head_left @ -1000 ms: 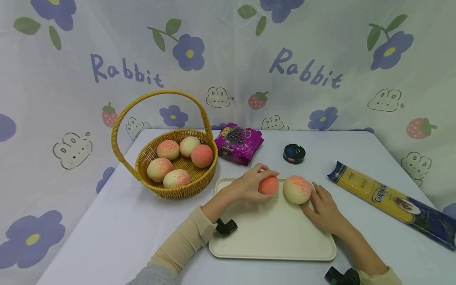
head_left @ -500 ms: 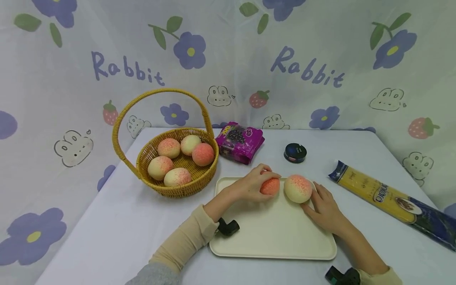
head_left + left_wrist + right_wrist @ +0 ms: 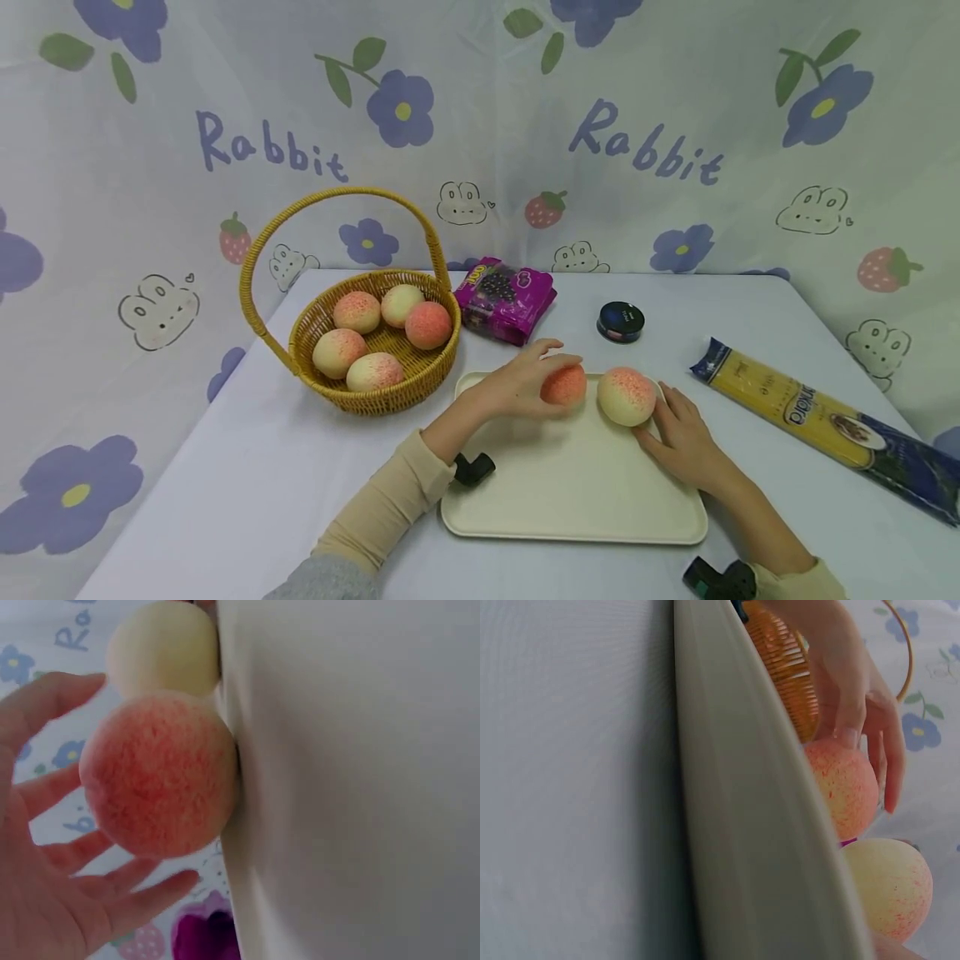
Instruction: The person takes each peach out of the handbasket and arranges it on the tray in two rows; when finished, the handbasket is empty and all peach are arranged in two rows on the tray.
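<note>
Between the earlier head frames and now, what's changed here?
The left hand has loosened its grip on the pink peach: its fingers have spread and the hand has eased back slightly to the left. Whether a fingertip touches the peach is hard to tell. The right hand stays against the pale peach; both peaches remain on the tray, and the basket is unchanged.

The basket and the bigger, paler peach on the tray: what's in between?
In the head view, the left hand and the smaller, redder peach by its fingers lie between the basket and the paler peach, plus bits of table and tray.
</note>
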Action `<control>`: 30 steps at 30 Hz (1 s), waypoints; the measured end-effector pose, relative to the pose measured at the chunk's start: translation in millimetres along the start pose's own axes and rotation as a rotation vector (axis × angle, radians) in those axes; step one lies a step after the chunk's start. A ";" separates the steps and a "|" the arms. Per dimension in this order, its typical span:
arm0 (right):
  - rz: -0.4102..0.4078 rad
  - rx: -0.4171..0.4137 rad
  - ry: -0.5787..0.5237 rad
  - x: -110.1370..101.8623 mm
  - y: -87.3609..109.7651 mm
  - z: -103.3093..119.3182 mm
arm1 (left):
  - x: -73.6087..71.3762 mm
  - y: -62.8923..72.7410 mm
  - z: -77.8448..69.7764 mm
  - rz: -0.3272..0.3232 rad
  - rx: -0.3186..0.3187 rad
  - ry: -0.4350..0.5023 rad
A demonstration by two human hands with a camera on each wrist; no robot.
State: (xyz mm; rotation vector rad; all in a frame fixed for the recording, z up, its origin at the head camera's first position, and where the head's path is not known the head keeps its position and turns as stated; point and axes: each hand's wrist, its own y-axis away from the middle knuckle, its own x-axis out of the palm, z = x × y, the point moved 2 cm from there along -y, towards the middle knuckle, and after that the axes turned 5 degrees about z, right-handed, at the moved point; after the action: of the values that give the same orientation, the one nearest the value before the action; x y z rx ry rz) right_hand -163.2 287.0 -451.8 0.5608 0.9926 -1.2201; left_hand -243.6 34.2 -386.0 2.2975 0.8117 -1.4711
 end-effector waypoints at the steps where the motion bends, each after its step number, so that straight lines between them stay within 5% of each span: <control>1: 0.000 -0.001 0.000 0.0 -0.2 0.0 | -1.7 1.0 -0.3 -0.002 -0.003 -0.001; 30: -0.001 -0.019 -0.002 -1.3 0.6 2.0 | -38.4 29.8 7.3 -0.067 -0.104 -0.015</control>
State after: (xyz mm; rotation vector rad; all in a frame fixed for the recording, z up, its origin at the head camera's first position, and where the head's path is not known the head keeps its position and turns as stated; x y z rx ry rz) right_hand -162.0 286.2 -449.8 0.5438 1.0025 -1.2107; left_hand -243.2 -4.9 -356.2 2.2008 0.9464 -1.4367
